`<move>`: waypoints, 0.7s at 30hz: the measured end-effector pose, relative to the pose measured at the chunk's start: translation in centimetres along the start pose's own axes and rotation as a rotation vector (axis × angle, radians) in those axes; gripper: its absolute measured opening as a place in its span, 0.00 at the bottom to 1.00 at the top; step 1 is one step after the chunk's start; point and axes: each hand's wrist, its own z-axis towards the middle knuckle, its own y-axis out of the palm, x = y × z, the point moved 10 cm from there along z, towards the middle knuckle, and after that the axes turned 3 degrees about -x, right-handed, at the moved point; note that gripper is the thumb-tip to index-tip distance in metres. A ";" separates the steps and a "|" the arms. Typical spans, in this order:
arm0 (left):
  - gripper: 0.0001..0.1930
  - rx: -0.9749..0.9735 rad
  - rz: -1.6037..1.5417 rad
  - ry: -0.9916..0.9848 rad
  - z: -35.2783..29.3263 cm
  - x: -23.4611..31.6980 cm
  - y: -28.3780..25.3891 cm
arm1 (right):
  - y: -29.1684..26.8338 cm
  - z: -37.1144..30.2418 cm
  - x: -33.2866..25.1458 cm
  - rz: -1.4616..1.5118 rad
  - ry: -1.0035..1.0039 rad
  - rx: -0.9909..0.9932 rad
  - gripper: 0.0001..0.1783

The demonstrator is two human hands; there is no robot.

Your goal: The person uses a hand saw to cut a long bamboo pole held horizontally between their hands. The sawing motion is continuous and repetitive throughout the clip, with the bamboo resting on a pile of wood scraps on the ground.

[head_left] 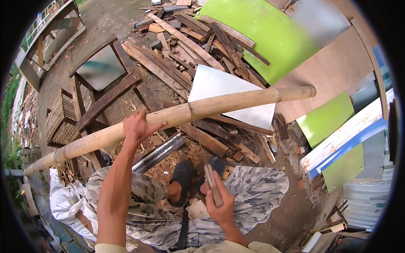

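Note:
A long pale bamboo pole (236,102) lies slantwise across the view, its left end nearer and lower than its right. Pressed over it left of the middle, my left hand (136,127) grips the pole with the thumb stretched along its side. My right hand (222,205) is closed around the wooden handle of a handsaw (214,185), between my knees. Its thin blade runs up and away from the handle to the pole and meets it right of my left hand. How deep the blade sits in the bamboo I cannot tell.
Beneath the pole's left part stands a dark wooden frame (107,101), beside a slatted crate (64,120). Scrap boards (158,67) are heaped ahead, with a white panel (219,86). Green sheets (270,38) and plywood (333,67) lie to the right. A white sack (63,194) lies at left.

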 end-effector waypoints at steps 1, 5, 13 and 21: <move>0.49 0.038 0.018 0.013 -0.4 0.1 0.0 | 1.9 2.3 2.7 0.118 0.276 -0.083 0.35; 0.50 0.001 0.038 -0.013 -0.5 0.3 -0.2 | 5.2 9.2 3.1 0.080 0.133 -0.051 0.33; 0.48 0.046 0.022 0.057 0.7 0.2 -0.4 | -0.5 -3.9 0.3 0.024 0.115 -0.098 0.33; 0.46 0.048 0.022 0.070 1.7 0.5 0.1 | 3.4 8.2 1.8 0.079 0.043 0.007 0.34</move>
